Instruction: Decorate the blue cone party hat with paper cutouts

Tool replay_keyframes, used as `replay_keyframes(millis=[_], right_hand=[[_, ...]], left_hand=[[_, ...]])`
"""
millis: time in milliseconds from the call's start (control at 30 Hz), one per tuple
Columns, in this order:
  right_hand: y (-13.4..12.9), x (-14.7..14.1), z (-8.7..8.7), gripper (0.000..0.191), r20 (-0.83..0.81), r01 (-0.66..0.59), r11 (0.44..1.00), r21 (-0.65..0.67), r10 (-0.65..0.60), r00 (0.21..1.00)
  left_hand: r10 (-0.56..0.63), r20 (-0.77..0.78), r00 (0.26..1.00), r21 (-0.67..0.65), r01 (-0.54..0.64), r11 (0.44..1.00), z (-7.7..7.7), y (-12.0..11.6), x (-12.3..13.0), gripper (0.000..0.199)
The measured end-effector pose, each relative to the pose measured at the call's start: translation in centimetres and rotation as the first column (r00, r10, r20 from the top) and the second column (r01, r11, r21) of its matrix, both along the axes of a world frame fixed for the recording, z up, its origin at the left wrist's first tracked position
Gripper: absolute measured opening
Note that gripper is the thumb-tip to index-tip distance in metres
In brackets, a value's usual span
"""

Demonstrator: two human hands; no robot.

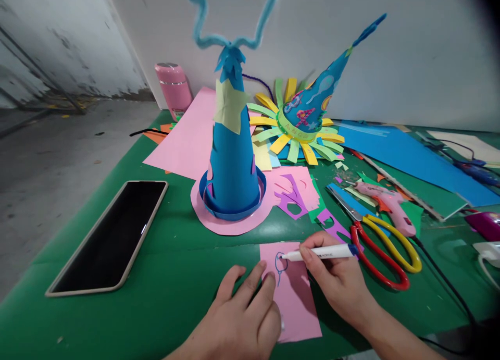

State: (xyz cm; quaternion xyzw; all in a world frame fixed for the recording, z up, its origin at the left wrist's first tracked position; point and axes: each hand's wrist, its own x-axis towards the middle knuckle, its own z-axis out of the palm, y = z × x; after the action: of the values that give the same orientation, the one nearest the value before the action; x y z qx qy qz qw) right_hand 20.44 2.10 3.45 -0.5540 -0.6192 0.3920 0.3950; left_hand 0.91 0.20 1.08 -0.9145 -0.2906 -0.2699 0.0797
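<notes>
My right hand (332, 271) grips a white marker (318, 253) with a dark blue end. Its tip touches a sheet of pink paper (299, 308), on a blue balloon-like outline with a short tail. My left hand (250, 313) lies on the left side of that sheet, fingers spread and pressing down. A small whitish object (283, 323) shows at the edge of this hand; I cannot make out what it is. Just beyond the sheet stands a blue paper cone hat (234, 162) with a pink brim and light blue pipe cleaners on top.
Scissors (383, 250) and a pink glue gun (386, 201) with a cord lie right of my right hand. A phone (111, 237) rests at left. Behind are a decorated cone hat (312, 107), a pink tumbler (174, 89), blue card (414, 154) and purple scraps (291, 198).
</notes>
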Motion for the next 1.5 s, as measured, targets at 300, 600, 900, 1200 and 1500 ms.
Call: replay_keyframes(millis=[300, 600, 900, 1200, 1500], right_hand=[[0.1, -0.1, 0.2, 0.012, 0.033, -0.018, 1.0, 0.019, 0.017, 0.999], [-0.1, 0.1, -0.3, 0.015, -0.116, 0.023, 0.999, -0.047, -0.028, 0.993], [0.0, 0.0, -0.4, 0.016, -0.091, 0.037, 0.999, -0.018, -0.039, 0.995], [0.1, -0.3, -0.3, 0.021, -0.145, 0.042, 0.999, -0.034, -0.046, 0.988], [0.2, -0.6, -0.7, 0.025, -0.238, 0.072, 0.995, -0.071, -0.087, 0.967]], left_hand=[[0.012, 0.004, 1.0, -0.019, -0.012, 1.0, 0.4, 0.1, 0.1, 0.013], [0.008, 0.05, 0.999, 0.025, -0.009, 1.0, 0.0, 0.3, 0.1, 0.017], [0.031, 0.034, 0.999, 0.062, -0.033, 0.998, -0.4, 0.7, 0.0, 0.021], [0.021, 0.172, 0.985, 0.19, -0.054, 0.98, -2.6, 1.0, 0.3, 0.032], [0.02, 0.166, 0.986, 0.221, -0.057, 0.974, -3.0, 1.3, 0.3, 0.029]])
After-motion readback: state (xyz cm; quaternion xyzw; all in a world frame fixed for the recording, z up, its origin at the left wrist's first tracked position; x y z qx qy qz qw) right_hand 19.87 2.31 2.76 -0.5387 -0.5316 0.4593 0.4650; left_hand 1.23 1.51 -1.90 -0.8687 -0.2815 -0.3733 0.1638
